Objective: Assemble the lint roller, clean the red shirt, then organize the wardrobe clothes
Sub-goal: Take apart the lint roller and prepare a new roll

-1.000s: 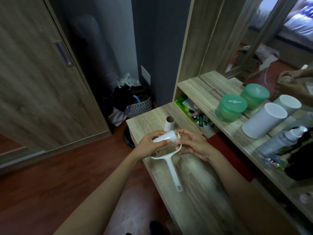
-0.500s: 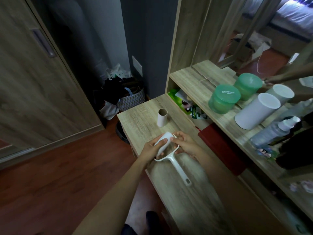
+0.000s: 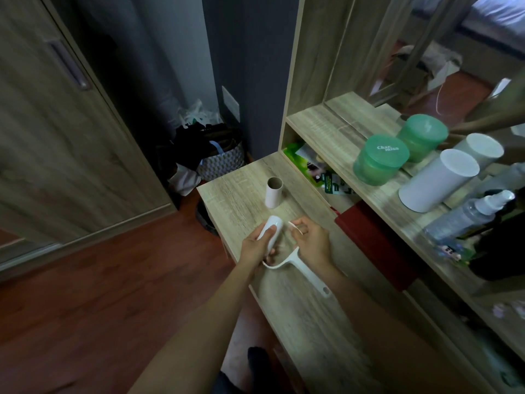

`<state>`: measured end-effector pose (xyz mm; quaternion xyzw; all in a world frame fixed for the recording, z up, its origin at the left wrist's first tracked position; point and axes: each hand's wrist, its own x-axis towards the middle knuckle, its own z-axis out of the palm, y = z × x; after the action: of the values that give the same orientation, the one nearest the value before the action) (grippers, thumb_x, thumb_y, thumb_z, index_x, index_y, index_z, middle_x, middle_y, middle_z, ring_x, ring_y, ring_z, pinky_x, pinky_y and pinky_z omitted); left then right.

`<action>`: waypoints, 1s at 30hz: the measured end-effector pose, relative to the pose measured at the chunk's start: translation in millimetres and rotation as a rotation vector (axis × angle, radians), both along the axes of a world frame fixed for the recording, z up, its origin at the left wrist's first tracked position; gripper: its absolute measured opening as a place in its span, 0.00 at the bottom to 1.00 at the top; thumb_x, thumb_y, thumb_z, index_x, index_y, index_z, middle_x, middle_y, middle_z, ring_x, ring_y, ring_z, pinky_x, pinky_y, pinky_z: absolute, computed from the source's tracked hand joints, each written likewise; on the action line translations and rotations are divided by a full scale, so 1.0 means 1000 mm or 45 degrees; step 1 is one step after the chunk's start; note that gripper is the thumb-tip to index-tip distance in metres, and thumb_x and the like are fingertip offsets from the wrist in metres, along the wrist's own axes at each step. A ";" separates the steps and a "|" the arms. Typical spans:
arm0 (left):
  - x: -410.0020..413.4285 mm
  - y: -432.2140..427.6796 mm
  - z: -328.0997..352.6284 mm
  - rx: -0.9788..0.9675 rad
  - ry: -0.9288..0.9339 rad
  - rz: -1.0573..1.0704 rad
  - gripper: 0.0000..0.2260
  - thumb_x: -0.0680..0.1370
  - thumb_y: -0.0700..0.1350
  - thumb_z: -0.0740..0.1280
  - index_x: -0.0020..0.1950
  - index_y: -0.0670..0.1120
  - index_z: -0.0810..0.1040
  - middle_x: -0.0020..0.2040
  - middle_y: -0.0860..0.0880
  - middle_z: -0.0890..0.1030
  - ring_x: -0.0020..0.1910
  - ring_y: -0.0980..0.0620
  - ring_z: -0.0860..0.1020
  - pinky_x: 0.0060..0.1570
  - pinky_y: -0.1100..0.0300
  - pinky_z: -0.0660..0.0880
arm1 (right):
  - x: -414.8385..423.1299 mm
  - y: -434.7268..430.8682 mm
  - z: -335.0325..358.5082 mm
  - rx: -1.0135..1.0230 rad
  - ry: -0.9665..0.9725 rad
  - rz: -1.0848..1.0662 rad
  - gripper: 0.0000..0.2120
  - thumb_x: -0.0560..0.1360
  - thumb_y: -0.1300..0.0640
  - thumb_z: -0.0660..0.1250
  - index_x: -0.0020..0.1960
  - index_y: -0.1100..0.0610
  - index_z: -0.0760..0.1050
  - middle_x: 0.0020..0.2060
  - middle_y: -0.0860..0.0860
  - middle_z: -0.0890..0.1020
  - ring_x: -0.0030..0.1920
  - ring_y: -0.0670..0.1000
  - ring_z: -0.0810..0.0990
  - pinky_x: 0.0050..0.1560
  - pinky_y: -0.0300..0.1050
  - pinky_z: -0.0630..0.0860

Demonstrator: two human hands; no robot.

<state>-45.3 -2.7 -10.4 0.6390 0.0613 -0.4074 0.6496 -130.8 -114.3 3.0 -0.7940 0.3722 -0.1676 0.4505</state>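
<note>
The low oak-grain desk top (image 3: pixel 312 322) runs along the wall beside a raised shelf (image 3: pixel 326 129) backed by a mirror (image 3: pixel 426 52). The floor (image 3: pixel 99 294) is reddish-brown wood. To the left stands a wardrobe door (image 3: pixel 56 137) with a recessed handle, and a dark grey wall fills the corner.

Over the desk, the person's left hand (image 3: pixel 255 245) is wrapped round the white roll (image 3: pixel 272 227), with the thumb across it. The right hand (image 3: pixel 312 243) pinches one prong of the lint roller handle (image 3: pixel 308 274), whose curved fork sits between the hands while its grip end rests on the desk. The roll lies beside the fork, not seated in it. An empty cardboard tube (image 3: pixel 274 192) stands upright just beyond the hands.

On the floor in the corner sits a woven bag (image 3: pixel 224 163) stuffed with dark cloth, with white plastic bags behind it. On the shelf a green jar (image 3: pixel 380 160) has its lid on, and I cannot tell what is in it. Next to it stands a white canister (image 3: pixel 439 180), also closed, then a clear spray bottle (image 3: pixel 468 214). Green packets (image 3: pixel 312 169) fill the cubby under the shelf.
</note>
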 end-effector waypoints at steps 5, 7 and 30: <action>0.012 0.012 -0.003 -0.010 -0.041 -0.006 0.21 0.76 0.48 0.70 0.69 0.52 0.74 0.56 0.43 0.82 0.33 0.53 0.80 0.30 0.62 0.77 | -0.005 -0.015 -0.003 0.099 0.005 0.023 0.03 0.74 0.60 0.70 0.47 0.54 0.80 0.36 0.49 0.83 0.35 0.47 0.80 0.33 0.35 0.73; 0.022 0.017 -0.001 -0.006 -0.040 -0.002 0.20 0.78 0.45 0.67 0.69 0.54 0.73 0.52 0.44 0.82 0.30 0.53 0.79 0.27 0.62 0.76 | -0.003 -0.023 -0.003 0.121 -0.010 -0.016 0.03 0.75 0.58 0.69 0.48 0.56 0.81 0.36 0.49 0.83 0.33 0.49 0.81 0.31 0.37 0.75; 0.047 0.034 0.014 0.080 -0.341 -0.088 0.20 0.75 0.50 0.71 0.61 0.41 0.73 0.48 0.41 0.81 0.34 0.56 0.77 0.31 0.67 0.73 | 0.018 -0.046 -0.006 -0.038 0.054 -0.158 0.09 0.76 0.58 0.66 0.53 0.61 0.81 0.47 0.56 0.84 0.48 0.54 0.81 0.48 0.46 0.77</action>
<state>2.2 31.7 3.6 0.7095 -0.0352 -0.3383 0.6172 -112.8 -160.3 -3.0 -0.7794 0.4276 -0.1839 0.4193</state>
